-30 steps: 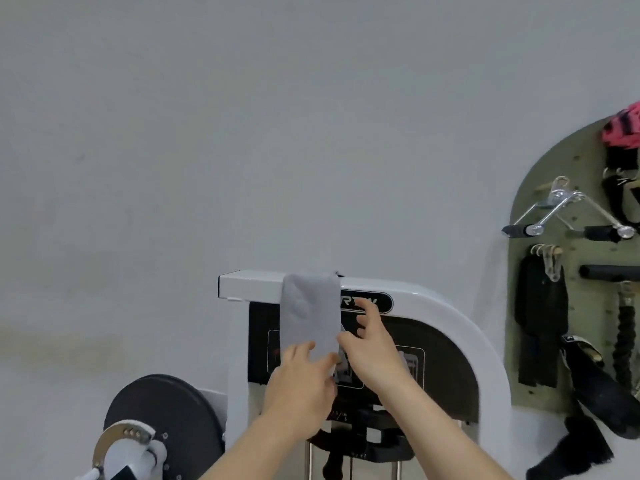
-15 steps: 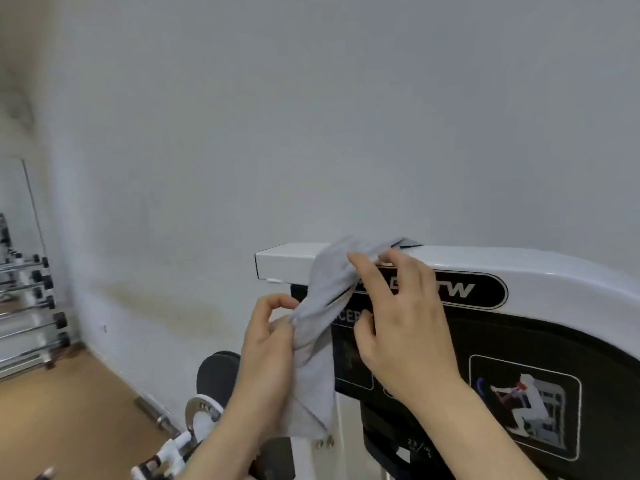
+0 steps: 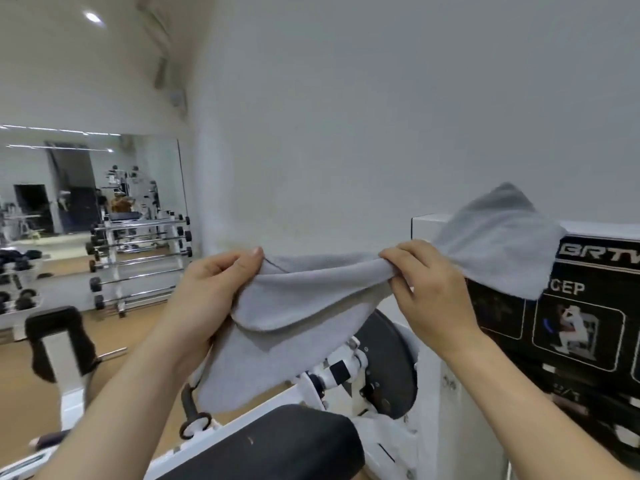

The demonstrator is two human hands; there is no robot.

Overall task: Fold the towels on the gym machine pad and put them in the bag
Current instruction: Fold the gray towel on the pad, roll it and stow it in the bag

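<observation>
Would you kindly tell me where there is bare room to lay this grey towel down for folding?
The black pad, below the towel, has a bare top, bordered by the white frame on its left and the black disc behind. Around the disc it is crowded with white linkage. Left hand and right hand grip the towel.

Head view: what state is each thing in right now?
Grey towel, unfolded, held up between both hands.
Left hand, grips the towel's left end.
Right hand, pinches the towel's bunched top edge.
Black pad, below the hanging towel.
</observation>
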